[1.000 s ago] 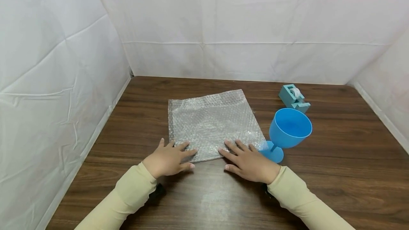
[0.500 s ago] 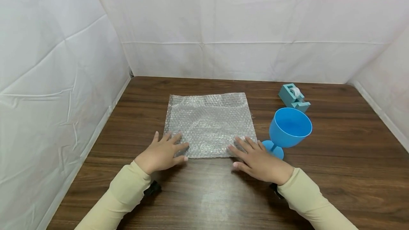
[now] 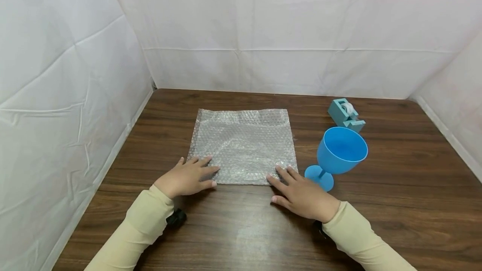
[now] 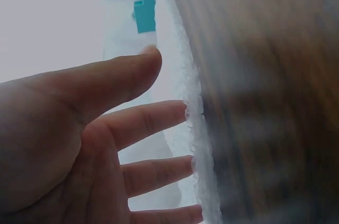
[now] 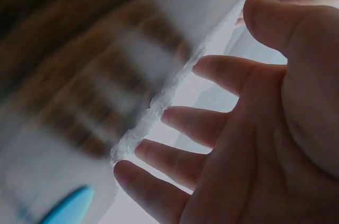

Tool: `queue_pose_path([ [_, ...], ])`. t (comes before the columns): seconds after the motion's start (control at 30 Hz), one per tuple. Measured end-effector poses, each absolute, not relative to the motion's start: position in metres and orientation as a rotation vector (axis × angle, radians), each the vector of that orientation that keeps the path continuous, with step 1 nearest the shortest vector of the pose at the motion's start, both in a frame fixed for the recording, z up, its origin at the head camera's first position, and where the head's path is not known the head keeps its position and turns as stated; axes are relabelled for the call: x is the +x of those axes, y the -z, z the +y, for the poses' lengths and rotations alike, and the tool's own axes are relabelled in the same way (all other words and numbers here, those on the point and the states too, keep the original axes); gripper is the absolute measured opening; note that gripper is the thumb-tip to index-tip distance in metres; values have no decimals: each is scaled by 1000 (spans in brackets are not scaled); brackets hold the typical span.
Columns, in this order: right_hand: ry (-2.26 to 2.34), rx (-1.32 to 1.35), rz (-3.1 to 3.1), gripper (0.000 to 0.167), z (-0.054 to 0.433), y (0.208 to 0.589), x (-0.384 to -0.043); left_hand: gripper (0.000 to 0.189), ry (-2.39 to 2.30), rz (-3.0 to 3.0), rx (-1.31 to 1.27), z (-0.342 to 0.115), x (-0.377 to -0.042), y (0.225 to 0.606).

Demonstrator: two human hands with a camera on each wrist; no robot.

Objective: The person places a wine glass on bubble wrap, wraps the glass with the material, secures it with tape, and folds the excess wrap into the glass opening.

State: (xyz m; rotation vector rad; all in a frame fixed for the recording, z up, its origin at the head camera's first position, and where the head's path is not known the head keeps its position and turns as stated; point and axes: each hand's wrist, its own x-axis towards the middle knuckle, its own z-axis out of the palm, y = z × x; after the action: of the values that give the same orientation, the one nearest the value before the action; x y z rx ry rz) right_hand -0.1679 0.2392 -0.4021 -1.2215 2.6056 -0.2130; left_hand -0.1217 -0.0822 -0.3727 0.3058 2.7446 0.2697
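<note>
A clear sheet of bubble wrap (image 3: pixel 244 143) lies flat on the brown wooden table (image 3: pixel 241 229). My left hand (image 3: pixel 186 177) rests its spread fingertips on the near left corner of the sheet. At the near right corner, my right hand (image 3: pixel 303 191) touches the sheet with its fingers spread. In both wrist views the fingertips meet the edge of the bubble wrap (image 4: pixel 197 128), with the thumbs held apart from it. A blue plastic goblet (image 3: pixel 339 154) stands just right of the sheet, its foot close to my right hand.
A teal tape dispenser (image 3: pixel 344 114) with a white roll sits behind the goblet toward the back right. White sheeting (image 3: pixel 241 32) hangs along the back and both sides of the table.
The bubble wrap has turned straighter and shifted left, away from the goblet's foot, which it overlapped earlier. My left hand has moved left and slightly forward; my right hand has shifted slightly right.
</note>
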Motion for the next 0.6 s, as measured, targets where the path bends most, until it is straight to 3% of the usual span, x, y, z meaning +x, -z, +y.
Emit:
queue_pose_path([
  [0.6,246,-1327,2594,57,247,403,-171,45,-378,2718,199,-70,-123,359],
])
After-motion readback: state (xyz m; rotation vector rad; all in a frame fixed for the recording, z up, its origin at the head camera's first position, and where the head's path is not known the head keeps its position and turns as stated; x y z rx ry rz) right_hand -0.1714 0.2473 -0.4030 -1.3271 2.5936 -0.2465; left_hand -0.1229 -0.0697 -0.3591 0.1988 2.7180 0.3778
